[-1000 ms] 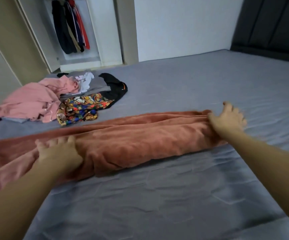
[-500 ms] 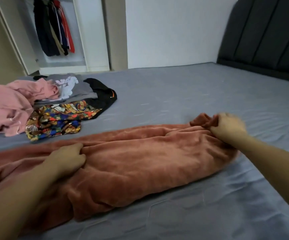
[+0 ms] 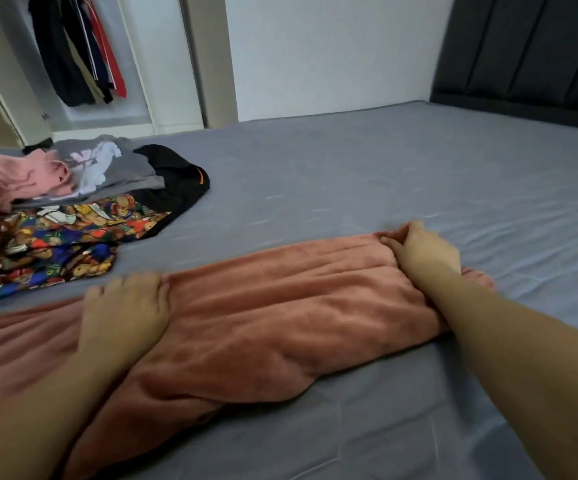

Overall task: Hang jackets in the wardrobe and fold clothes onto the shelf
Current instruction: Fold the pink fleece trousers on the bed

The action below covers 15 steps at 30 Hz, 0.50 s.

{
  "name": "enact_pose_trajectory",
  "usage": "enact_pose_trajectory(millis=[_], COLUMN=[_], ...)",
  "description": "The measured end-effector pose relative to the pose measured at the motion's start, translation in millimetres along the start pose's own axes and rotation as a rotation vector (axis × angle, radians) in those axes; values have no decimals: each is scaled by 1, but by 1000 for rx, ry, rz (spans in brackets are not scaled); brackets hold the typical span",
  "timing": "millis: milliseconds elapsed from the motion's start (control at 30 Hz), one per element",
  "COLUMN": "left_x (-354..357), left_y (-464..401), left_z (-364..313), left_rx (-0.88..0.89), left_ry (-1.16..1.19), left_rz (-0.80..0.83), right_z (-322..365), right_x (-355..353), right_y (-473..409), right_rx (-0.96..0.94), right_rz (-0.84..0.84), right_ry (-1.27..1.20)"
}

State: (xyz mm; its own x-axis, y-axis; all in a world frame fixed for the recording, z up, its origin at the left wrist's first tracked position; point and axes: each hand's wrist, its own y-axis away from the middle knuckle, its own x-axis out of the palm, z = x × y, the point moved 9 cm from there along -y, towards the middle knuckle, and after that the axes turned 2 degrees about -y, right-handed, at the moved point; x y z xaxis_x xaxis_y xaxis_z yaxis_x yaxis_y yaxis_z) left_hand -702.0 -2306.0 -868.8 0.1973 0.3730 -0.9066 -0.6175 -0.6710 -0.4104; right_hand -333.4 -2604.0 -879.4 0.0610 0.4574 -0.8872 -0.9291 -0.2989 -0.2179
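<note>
The right hand (image 3: 422, 251) pinches the rust fleece garment's (image 3: 280, 306) far end while the left hand (image 3: 124, 306), fingers flat, presses beside that grip, likely steadying a fold on the bed (image 3: 384, 174).

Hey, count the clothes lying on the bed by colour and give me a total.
Rust-orange fleece garment: 1
Pink garment: 1
Grey printed top: 1
Black garment with orange trim: 1
Multicoloured bear-print garment: 1
Total: 5

Bed (image 3: 367, 174) with grey sheet, rust-orange plush garment (image 3: 280, 317) lying across its near part, at far left a heap: pink garment (image 3: 6, 178), grey printed top (image 3: 114, 168), black garment (image 3: 176, 181), bright cartoon-print piece (image 3: 48, 244)
</note>
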Motion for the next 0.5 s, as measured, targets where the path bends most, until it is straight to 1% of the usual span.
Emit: enact_pose_trajectory(millis=[33, 67, 100, 200, 233, 267, 333, 367, 400, 433, 500], left_x=[-8, -12, -10, 23, 28, 27, 18, 11, 5, 2, -2], left_y=[-12, -23, -30, -25, -20, -16, -16, -16, -15, -11, 3], left_z=[1, 2, 1, -3, -6, -8, -11, -13, -17, -21, -27], left_rx=[25, 30, 28, 18, 32, 45, 52, 68, 94, 124, 184], left_ry=[-49, -84, -100, -59, -32, 0, 69, 101, 125, 138, 149], left_rz=[-68, -96, -77, 80, 83, 81, 92, 88, 89, 92, 69], right_z=[2, 3, 2, -8, -11, -13, -10, -8, -8, -8, -7], right_x=[1, 2, 3, 9, 11, 16, 21, 15, 3, -14, -46], right_y=[-5, -10, -13, -18, -19, -20, -19, -19, -22, -29, -44], right_rx=[-18, -32, -31, 47, 75, 77, 14, -8, -26, -43, -22], right_rz=[-10, -20, -27, -56, -41, 11, 167, 220, 234, 213, 100], right_ry=[26, 45, 57, 111, 144, 160, 93, 30, -16, -15, 1])
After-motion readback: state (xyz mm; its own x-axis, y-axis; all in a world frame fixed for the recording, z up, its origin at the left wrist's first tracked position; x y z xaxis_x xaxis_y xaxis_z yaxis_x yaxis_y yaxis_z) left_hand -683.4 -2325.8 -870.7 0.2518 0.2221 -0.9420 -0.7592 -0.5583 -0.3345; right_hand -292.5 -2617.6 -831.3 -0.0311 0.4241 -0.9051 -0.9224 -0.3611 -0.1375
